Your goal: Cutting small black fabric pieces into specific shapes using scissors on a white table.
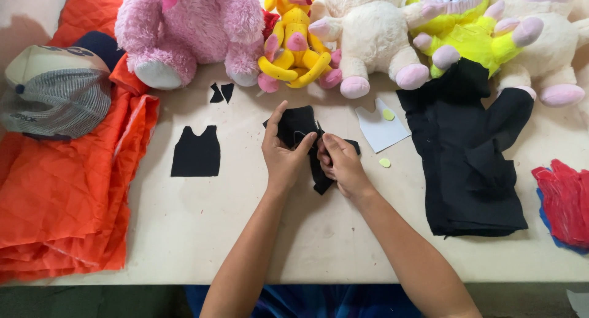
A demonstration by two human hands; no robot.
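Workpiece: small black fabric piece, near the middle of the surface, held between both hands.
Left hand: left hand lies over the left part of the piece, thumb bent in onto the cloth, fingers pressed together and holding it down.
Right hand: right hand touches the left hand; its fingers are curled and pinching the cloth's edge at the centre. Whether a tool is held there cannot be told.
Nearby cut parts: black vest-shaped cutout to the left; two small black scraps above it; white paper pattern to the right, apart from the piece.
Stock: folded black cloth at the right; orange cloth at the left, with a cap on it.
Background: row of plush toys along the far edge.
Technique (judgement): keep the holding hand flat so the layers do not slip; work the pinch in short stages along the edge; keep the piece low over the surface.
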